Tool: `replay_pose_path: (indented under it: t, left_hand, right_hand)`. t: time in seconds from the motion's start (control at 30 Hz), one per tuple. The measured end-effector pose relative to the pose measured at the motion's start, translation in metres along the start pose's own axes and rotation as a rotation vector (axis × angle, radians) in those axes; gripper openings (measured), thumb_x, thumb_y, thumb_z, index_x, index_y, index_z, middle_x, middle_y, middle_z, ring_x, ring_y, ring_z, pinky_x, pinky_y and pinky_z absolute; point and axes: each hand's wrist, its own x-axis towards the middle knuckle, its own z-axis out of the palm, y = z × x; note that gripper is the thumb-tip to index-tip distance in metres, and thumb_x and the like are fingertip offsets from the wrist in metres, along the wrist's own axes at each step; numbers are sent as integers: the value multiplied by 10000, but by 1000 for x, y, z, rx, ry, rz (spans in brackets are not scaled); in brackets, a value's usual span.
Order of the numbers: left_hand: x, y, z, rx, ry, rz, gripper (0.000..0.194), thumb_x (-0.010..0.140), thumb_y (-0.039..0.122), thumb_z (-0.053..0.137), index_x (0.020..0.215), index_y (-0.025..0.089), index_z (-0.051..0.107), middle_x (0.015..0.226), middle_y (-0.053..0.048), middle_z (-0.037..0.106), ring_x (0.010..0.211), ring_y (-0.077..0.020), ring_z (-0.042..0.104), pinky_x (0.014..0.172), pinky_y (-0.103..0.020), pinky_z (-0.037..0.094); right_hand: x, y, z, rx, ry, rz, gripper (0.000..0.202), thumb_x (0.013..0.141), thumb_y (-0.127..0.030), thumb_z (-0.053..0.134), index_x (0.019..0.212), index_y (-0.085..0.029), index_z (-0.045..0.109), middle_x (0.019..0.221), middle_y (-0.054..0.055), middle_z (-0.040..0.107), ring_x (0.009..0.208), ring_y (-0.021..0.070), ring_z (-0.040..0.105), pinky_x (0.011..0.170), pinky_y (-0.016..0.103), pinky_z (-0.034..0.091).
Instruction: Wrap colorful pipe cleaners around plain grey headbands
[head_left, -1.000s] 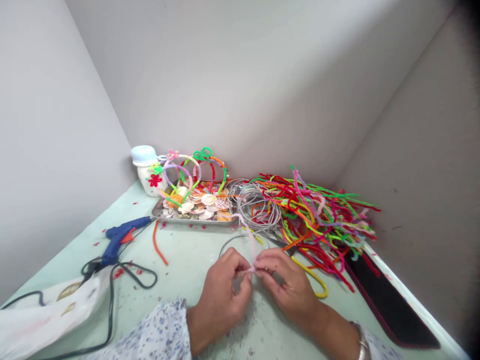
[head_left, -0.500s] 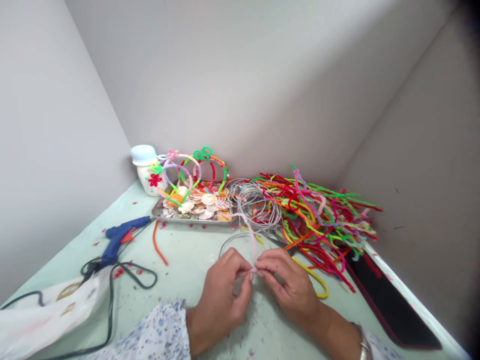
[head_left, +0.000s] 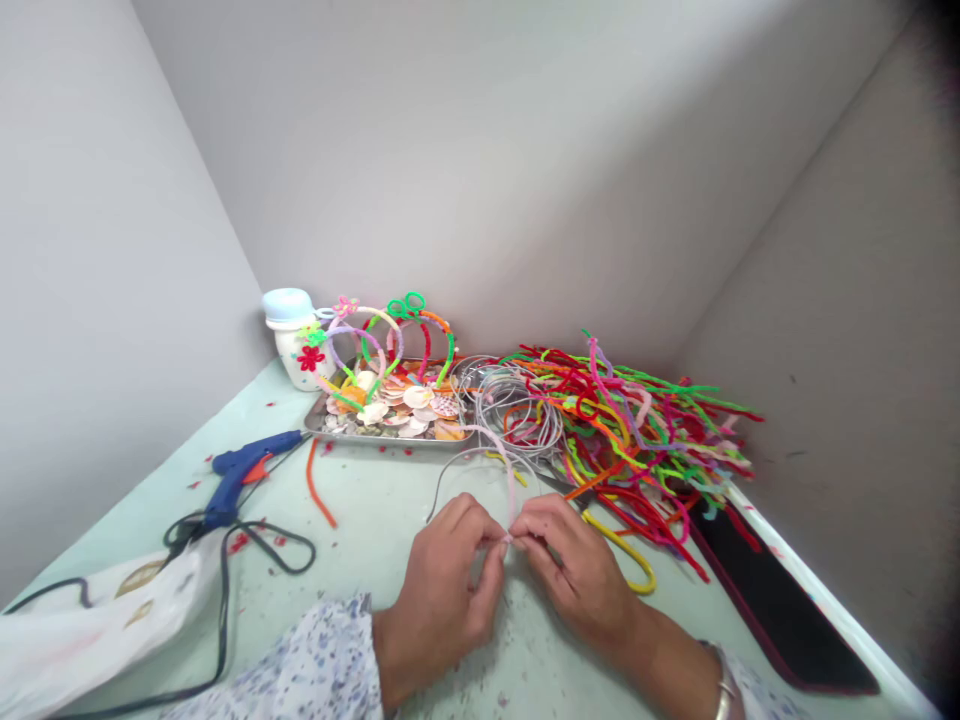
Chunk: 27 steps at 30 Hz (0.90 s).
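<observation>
We're pinching the pale-pink stem (head_left: 512, 490) narrowly btwn L hand (head_left: 450, 570) & R hand (head_left: 579, 570) fingertips; much of its length is running loose beyond them, so prob. early on. Covered hoops (head_left: 399, 342) are standing done-looking beyond-left of fingers; loose stems (head_left: 630, 420) are lying unused beyond-right.

Desk (head_left: 360, 560), far left corner: jar (head_left: 291, 350). Far edge, rightward from it: tray (head_left: 397, 442), coil (head_left: 556, 435), stem pile (head_left: 637, 430). Shells (head_left: 418, 398) in tray, headbands (head_left: 451, 350) above. Towards left edge: glue gun (head_left: 259, 458). Near left corner: bag (head_left: 97, 650). Right edge: pad (head_left: 787, 605). Scissors (head_left: 651, 577) before pile. Left hand (head_left: 454, 580), right hand (head_left: 577, 580) before coil.
</observation>
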Motion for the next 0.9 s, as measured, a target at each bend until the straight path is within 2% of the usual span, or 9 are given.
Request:
replay_pose_path:
  t: [0.4, 0.53, 0.9]
  left_hand:
    - [0, -7, 3, 73, -23, 36, 98, 878, 127, 454, 872, 181, 535, 847, -48, 541, 807, -187, 508, 691, -317, 389]
    - [0, -6, 3, 80, -39, 41, 107, 886, 128, 443, 874, 181, 536, 848, -48, 541, 814, -188, 505, 700, -319, 393]
    - [1, -5, 3, 119, -87, 25, 123, 894, 132, 425, 835, 183, 520, 839, -49, 533, 805, -190, 500, 685, -315, 392]
  right_hand:
    - [2, 3, -2, 12, -91, 14, 148, 908, -134, 491, 1027, -195, 554, 949, 68, 559, 847, 177, 583, 739, 305, 486]
    - [1, 4, -1, 1, -74, 8, 126, 922, -132, 474, 987, -193, 564, 926, 64, 565, 863, 179, 585, 748, 304, 478]
    - [1, 7, 0, -58, -163, 31, 122, 944, -163, 423, 935, -191, 542, 899, 64, 568, 805, 182, 582, 685, 306, 482]
